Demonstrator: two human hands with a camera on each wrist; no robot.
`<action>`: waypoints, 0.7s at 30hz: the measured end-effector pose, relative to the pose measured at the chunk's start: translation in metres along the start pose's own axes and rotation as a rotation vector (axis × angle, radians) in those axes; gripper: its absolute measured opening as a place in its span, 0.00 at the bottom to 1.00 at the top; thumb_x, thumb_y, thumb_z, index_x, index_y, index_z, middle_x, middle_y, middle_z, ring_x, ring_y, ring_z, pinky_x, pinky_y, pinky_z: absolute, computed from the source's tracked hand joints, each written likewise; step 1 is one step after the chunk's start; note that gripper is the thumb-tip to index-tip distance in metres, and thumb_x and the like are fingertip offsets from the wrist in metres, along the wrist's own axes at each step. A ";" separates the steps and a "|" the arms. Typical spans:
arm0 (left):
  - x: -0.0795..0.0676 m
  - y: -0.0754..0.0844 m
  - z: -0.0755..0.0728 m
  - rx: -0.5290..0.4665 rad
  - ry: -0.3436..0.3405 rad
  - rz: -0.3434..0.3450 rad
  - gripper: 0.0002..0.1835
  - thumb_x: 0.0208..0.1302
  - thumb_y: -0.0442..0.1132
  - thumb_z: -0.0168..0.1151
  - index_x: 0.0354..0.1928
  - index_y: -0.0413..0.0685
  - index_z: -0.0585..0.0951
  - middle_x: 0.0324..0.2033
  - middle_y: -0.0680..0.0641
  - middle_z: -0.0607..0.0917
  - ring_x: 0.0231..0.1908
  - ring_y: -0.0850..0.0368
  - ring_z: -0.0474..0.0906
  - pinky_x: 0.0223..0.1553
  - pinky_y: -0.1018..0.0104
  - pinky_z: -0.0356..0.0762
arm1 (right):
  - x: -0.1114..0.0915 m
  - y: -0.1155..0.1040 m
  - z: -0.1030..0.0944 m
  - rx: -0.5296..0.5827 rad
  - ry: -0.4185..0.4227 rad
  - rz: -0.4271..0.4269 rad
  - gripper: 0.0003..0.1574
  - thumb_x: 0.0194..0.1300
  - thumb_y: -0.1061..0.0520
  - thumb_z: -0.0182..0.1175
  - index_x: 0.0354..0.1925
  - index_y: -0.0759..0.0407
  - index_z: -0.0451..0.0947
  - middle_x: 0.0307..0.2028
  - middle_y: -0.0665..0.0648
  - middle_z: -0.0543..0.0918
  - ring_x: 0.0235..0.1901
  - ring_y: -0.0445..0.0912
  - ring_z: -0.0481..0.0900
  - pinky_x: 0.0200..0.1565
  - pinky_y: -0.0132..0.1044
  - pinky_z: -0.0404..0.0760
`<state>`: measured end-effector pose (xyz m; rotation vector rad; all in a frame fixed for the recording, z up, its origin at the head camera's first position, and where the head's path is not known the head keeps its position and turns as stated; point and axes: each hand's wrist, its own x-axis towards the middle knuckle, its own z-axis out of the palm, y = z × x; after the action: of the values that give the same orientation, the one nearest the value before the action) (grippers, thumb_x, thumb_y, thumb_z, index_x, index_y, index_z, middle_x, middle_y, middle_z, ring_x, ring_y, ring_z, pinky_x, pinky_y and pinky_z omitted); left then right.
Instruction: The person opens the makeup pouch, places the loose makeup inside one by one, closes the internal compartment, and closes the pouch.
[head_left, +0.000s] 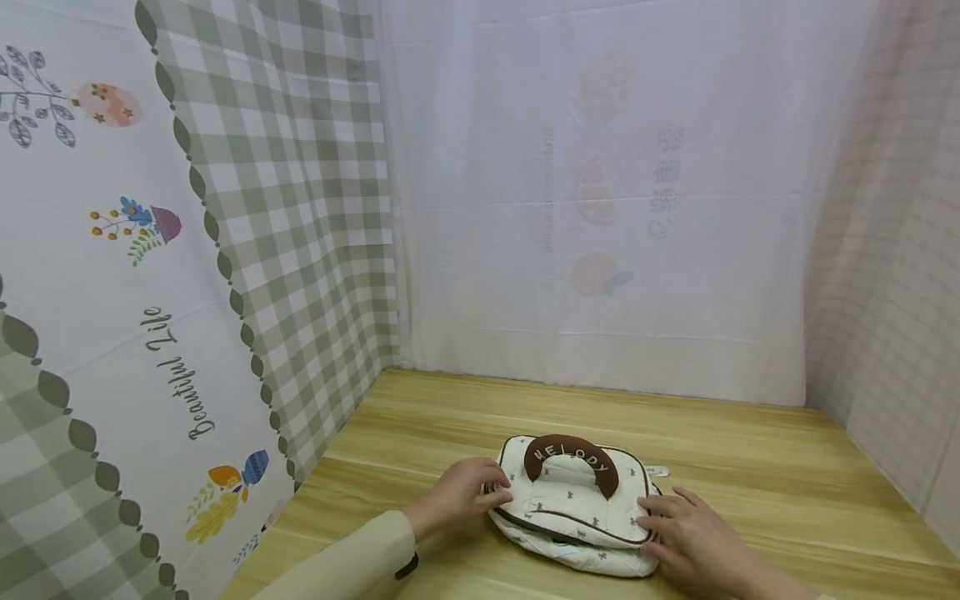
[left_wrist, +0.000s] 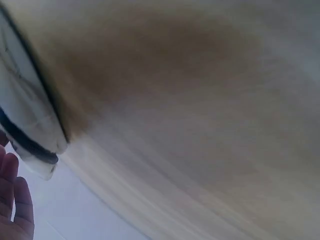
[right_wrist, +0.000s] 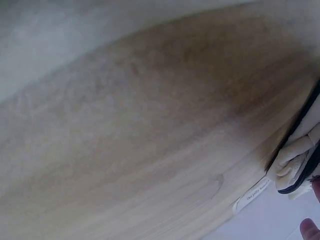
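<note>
A small white zippered bag (head_left: 576, 505) with a tiny bow print and dark piping lies on the table. Its curved brown handle (head_left: 573, 454) carries the word MELODY and stands up from the lid. At the bag's left end, my left hand (head_left: 463, 493) rests its fingertips against the edge. My right hand (head_left: 693, 537) touches the opposite end with its fingers spread. In the left wrist view, loosely extended fingers (left_wrist: 21, 200) show beside the bag's side (left_wrist: 30, 105). The right wrist view catches only fingertips near crumpled fabric (right_wrist: 295, 160) and dark piping.
The wood-grain table (head_left: 420, 425) reaches back to a white hanging cloth (head_left: 480, 283). A green checked cloth (head_left: 300, 167) with printed plants hangs on the left, and a pale curtain (head_left: 892, 275) on the right. A white tag (head_left: 657, 472) sticks out from the bag's right side.
</note>
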<state>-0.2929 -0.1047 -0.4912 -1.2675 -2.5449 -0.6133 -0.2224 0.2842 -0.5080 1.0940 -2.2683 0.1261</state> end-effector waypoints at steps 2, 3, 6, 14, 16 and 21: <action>0.005 0.000 -0.001 -0.072 0.013 -0.058 0.09 0.67 0.47 0.66 0.41 0.51 0.87 0.41 0.56 0.86 0.43 0.64 0.81 0.47 0.70 0.78 | 0.001 0.000 -0.001 0.001 0.010 0.010 0.20 0.52 0.44 0.74 0.38 0.54 0.88 0.45 0.55 0.86 0.45 0.51 0.81 0.70 0.28 0.32; 0.008 -0.001 -0.001 -0.106 0.017 -0.088 0.11 0.66 0.47 0.66 0.44 0.49 0.86 0.43 0.55 0.86 0.45 0.62 0.81 0.48 0.68 0.78 | 0.001 0.001 -0.001 0.002 0.015 0.014 0.20 0.52 0.43 0.74 0.38 0.54 0.88 0.45 0.55 0.86 0.45 0.51 0.82 0.70 0.28 0.32; 0.016 -0.001 -0.002 -0.173 0.020 -0.170 0.19 0.66 0.48 0.67 0.53 0.46 0.84 0.50 0.50 0.84 0.52 0.56 0.80 0.53 0.62 0.77 | 0.002 0.002 -0.002 0.004 0.026 0.024 0.19 0.52 0.42 0.74 0.37 0.52 0.88 0.44 0.54 0.86 0.43 0.51 0.82 0.70 0.26 0.33; 0.037 0.000 -0.002 -0.214 -0.031 -0.288 0.34 0.61 0.52 0.71 0.66 0.47 0.75 0.59 0.50 0.79 0.59 0.53 0.74 0.59 0.58 0.73 | 0.008 0.009 -0.003 0.053 0.135 0.018 0.16 0.60 0.43 0.69 0.37 0.53 0.88 0.40 0.52 0.87 0.39 0.47 0.83 0.68 0.26 0.47; 0.040 0.001 -0.002 -0.229 -0.046 -0.310 0.35 0.61 0.52 0.71 0.68 0.47 0.73 0.60 0.50 0.77 0.60 0.52 0.73 0.59 0.57 0.73 | 0.009 0.014 -0.003 0.057 0.170 0.036 0.15 0.61 0.44 0.69 0.38 0.54 0.88 0.40 0.52 0.87 0.38 0.48 0.83 0.62 0.31 0.63; 0.046 0.000 0.001 -0.225 -0.056 -0.310 0.37 0.60 0.52 0.72 0.68 0.47 0.72 0.62 0.48 0.76 0.61 0.51 0.73 0.60 0.56 0.72 | 0.012 0.025 -0.011 0.072 0.125 0.219 0.19 0.52 0.55 0.75 0.44 0.55 0.87 0.41 0.51 0.87 0.39 0.48 0.84 0.39 0.46 0.81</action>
<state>-0.3209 -0.0719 -0.4740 -0.9681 -2.8085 -0.9640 -0.2409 0.2963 -0.4883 0.8447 -2.2792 0.3576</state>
